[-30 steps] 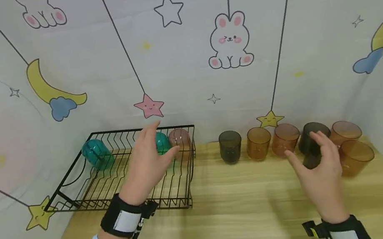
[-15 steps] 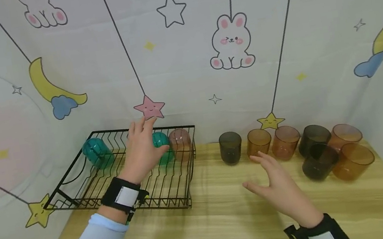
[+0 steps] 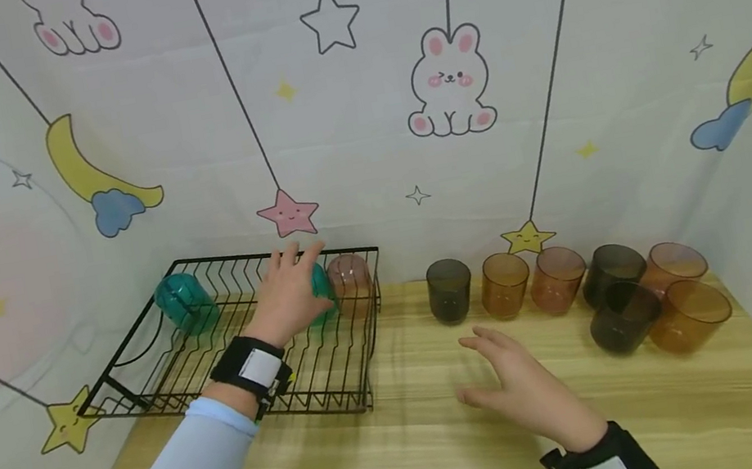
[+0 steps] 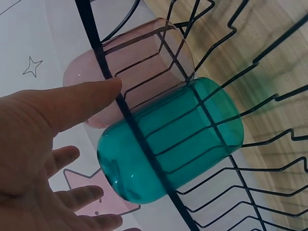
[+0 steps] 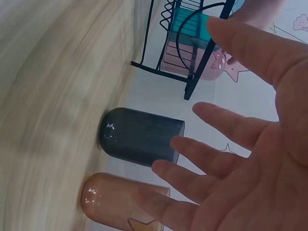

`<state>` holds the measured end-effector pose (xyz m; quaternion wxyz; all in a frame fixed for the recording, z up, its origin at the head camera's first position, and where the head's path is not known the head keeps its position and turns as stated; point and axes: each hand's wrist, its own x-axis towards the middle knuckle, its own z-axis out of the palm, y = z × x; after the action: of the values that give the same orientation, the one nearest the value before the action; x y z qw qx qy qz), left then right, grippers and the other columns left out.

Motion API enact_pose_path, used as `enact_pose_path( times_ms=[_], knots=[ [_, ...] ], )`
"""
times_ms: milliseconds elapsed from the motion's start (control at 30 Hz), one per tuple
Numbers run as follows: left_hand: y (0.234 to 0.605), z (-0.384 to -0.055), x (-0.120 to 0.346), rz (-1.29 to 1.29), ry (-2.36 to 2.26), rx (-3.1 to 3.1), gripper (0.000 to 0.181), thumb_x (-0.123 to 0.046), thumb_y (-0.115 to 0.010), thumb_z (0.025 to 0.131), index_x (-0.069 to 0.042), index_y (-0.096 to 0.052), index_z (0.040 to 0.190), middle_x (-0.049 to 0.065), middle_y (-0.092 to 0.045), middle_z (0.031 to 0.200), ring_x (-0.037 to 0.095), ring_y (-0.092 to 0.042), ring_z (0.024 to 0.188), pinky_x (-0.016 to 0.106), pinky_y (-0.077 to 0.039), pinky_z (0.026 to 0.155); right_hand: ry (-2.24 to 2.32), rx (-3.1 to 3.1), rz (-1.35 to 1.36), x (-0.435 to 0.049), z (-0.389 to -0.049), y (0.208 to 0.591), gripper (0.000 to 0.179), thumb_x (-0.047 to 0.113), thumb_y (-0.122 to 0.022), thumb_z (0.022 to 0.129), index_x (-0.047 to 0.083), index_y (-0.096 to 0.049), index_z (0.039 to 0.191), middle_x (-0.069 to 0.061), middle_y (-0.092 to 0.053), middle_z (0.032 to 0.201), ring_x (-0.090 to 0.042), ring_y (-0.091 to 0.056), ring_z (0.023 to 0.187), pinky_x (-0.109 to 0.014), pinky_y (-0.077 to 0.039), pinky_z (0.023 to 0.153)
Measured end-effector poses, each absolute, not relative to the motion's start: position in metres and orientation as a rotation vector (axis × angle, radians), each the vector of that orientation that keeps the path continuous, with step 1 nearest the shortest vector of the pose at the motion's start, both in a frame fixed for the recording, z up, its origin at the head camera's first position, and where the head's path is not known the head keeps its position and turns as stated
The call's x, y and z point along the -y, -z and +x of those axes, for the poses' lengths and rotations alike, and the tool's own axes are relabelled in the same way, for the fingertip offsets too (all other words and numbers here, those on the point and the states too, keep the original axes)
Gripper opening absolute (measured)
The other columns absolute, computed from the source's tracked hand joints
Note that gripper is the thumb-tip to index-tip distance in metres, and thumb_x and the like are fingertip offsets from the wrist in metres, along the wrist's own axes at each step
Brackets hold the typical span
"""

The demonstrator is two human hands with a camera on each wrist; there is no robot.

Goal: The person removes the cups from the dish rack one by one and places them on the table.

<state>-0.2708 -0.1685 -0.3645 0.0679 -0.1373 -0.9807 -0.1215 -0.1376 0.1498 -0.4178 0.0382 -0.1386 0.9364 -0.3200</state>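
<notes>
My left hand (image 3: pixel 285 295) hovers at the back of the black wire dish rack (image 3: pixel 223 258), fingers spread and holding nothing. Partly hidden behind it is an upside-down teal cup (image 4: pixel 120 161), with a pink cup (image 4: pixel 82 72) next to it; in the left wrist view my thumb overlaps the pink one. My right hand (image 3: pixel 533 395) is over the table, fingers apart and nothing held, in front of a dark grey cup (image 5: pixel 139 134) and an amber cup (image 5: pixel 110 195). Both of those stand upright along the back wall.
Another teal cup (image 3: pixel 184 300) sits tilted at the rack's left end. A reddish cup (image 3: pixel 559 280) continues the upright row. Further right cluster two dark cups, including a front one (image 3: pixel 622 322), a pinkish-orange cup (image 3: pixel 675 263) and a larger-looking amber cup (image 3: pixel 689 319).
My right hand has moved left, away from the right-hand cluster of cups. My left hand has shifted slightly over the teal cup in the rack. The cups stand where they were.
</notes>
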Motion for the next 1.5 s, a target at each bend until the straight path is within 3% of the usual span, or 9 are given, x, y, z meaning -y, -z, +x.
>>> enact_pose_path(
  times_ms=[267,467,567,633,733,867,1067,1267,1500],
  knots=[
    [0.372,-0.275,0.169,-0.366,0.311,3.055,0.086,-0.028,-0.079,0.073,-0.017,-0.034,0.145,0.023,-0.019,0.148,0.054,-0.012,0.129,0.065,-0.025,0.096,0.964,-2.867,-0.475,-0.147,-0.134,0.420,0.072,0.056,-0.069,0.076,0.018,-0.049,0.134,-0.006,-0.033,0.144,-0.022,-0.031,0.130,-0.042,-0.031,0.101],
    [0.373,-0.276,0.170,-0.362,0.367,3.075,0.076,-0.015,-0.075,0.075,-0.013,-0.038,0.142,0.025,-0.022,0.146,0.050,-0.020,0.129,0.059,-0.033,0.094,0.966,-2.857,-0.487,-0.147,-0.134,0.422,0.074,0.061,-0.066,0.075,0.018,-0.049,0.134,-0.004,-0.036,0.143,-0.022,-0.032,0.129,-0.041,-0.032,0.100],
    [0.370,-0.274,0.170,-0.347,0.396,3.074,0.073,-0.009,-0.072,0.075,-0.011,-0.041,0.140,0.026,-0.025,0.145,0.049,-0.025,0.127,0.054,-0.043,0.085,0.974,-2.849,-0.483,-0.146,-0.134,0.422,0.075,0.061,-0.066,0.075,0.018,-0.049,0.134,-0.005,-0.037,0.142,-0.022,-0.033,0.129,-0.041,-0.032,0.100],
    [0.369,-0.273,0.170,-0.331,0.403,3.072,0.070,-0.004,-0.069,0.074,-0.012,-0.042,0.139,0.027,-0.026,0.143,0.050,-0.030,0.123,0.047,-0.049,0.071,0.978,-2.844,-0.480,-0.146,-0.133,0.421,0.075,0.061,-0.066,0.075,0.017,-0.049,0.134,-0.005,-0.037,0.142,-0.022,-0.033,0.129,-0.041,-0.033,0.100],
    [0.367,-0.271,0.171,-0.309,0.408,3.077,0.068,0.001,-0.064,0.074,-0.012,-0.044,0.138,0.027,-0.029,0.141,0.049,-0.040,0.115,0.036,-0.046,0.052,0.969,-2.857,-0.486,-0.145,-0.132,0.421,0.074,0.060,-0.067,0.075,0.017,-0.049,0.134,-0.007,-0.038,0.142,-0.022,-0.034,0.128,-0.041,-0.033,0.099],
    [0.367,-0.270,0.174,-0.296,0.395,3.078,0.065,0.005,-0.060,0.075,-0.013,-0.047,0.135,0.026,-0.038,0.134,0.039,-0.053,0.097,0.029,-0.039,0.043,0.943,-2.899,-0.505,-0.146,-0.131,0.419,0.072,0.059,-0.068,0.075,0.019,-0.050,0.133,-0.006,-0.039,0.141,-0.021,-0.035,0.127,-0.040,-0.033,0.099],
    [0.366,-0.267,0.180,-0.279,0.389,3.087,0.062,0.005,-0.059,0.073,-0.013,-0.050,0.132,0.020,-0.047,0.122,0.029,-0.051,0.087,0.029,-0.038,0.040,0.948,-2.907,-0.504,-0.146,-0.130,0.418,0.072,0.062,-0.066,0.075,0.022,-0.049,0.133,-0.003,-0.039,0.141,-0.020,-0.035,0.127,-0.039,-0.034,0.098],
    [0.361,-0.259,0.187,-0.280,0.424,3.066,0.063,-0.004,-0.069,0.068,-0.011,-0.052,0.129,0.020,-0.050,0.118,0.026,-0.050,0.077,0.029,-0.038,0.042,0.948,-2.905,-0.479,-0.146,-0.129,0.416,0.074,0.063,-0.065,0.074,0.021,-0.049,0.133,-0.004,-0.039,0.141,-0.020,-0.035,0.127,-0.040,-0.035,0.098],
    [0.343,-0.246,0.189,-0.168,0.357,2.961,0.069,-0.015,-0.076,0.068,-0.012,-0.048,0.131,0.024,-0.048,0.112,0.029,-0.053,0.073,0.035,-0.041,0.041,1.018,-2.957,-0.458,-0.148,-0.129,0.410,0.067,0.049,-0.071,0.077,0.016,-0.050,0.132,-0.002,-0.045,0.135,-0.017,-0.039,0.124,-0.039,-0.034,0.099]
  ],
)
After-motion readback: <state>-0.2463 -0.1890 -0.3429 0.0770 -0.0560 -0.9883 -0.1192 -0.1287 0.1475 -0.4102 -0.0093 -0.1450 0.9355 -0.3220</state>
